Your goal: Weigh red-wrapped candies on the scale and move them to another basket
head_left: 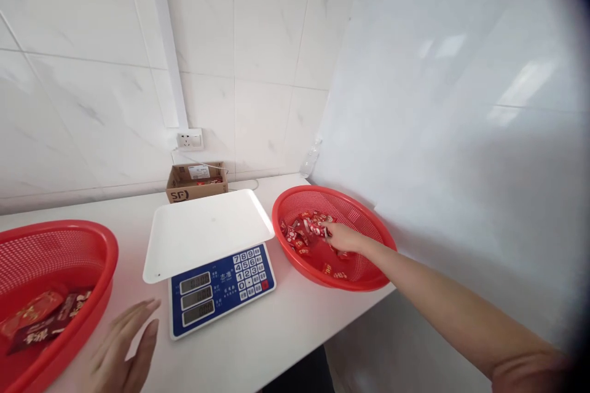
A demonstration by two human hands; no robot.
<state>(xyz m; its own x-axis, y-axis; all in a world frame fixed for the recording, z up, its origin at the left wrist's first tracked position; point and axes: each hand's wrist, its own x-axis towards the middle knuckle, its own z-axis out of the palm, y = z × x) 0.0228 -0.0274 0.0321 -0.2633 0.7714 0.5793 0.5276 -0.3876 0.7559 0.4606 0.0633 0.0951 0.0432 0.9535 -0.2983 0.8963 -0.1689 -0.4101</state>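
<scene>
My right hand [342, 237] reaches into the red plastic basket [288, 261] on the right. Its fingers are closed on a small red-and-white wrapped packet [315, 227], partly hidden by the fingertips. More small red packets [302, 244] lie around it on the basket floor. My left hand [122, 347] is open above the table, thumb apart from the fingers, holding nothing. It is between the left red basket [99, 252] and the digital scale [221, 288]. The scale's white pan [207, 230] bears nothing.
Larger red packets [46, 319] lie in the left basket. Behind the scale stands an open cardboard box [197, 184] with small red items inside. A wall socket [190, 139] is above it. The white table [258, 344] ends at a front edge; a pale panel rises at the right.
</scene>
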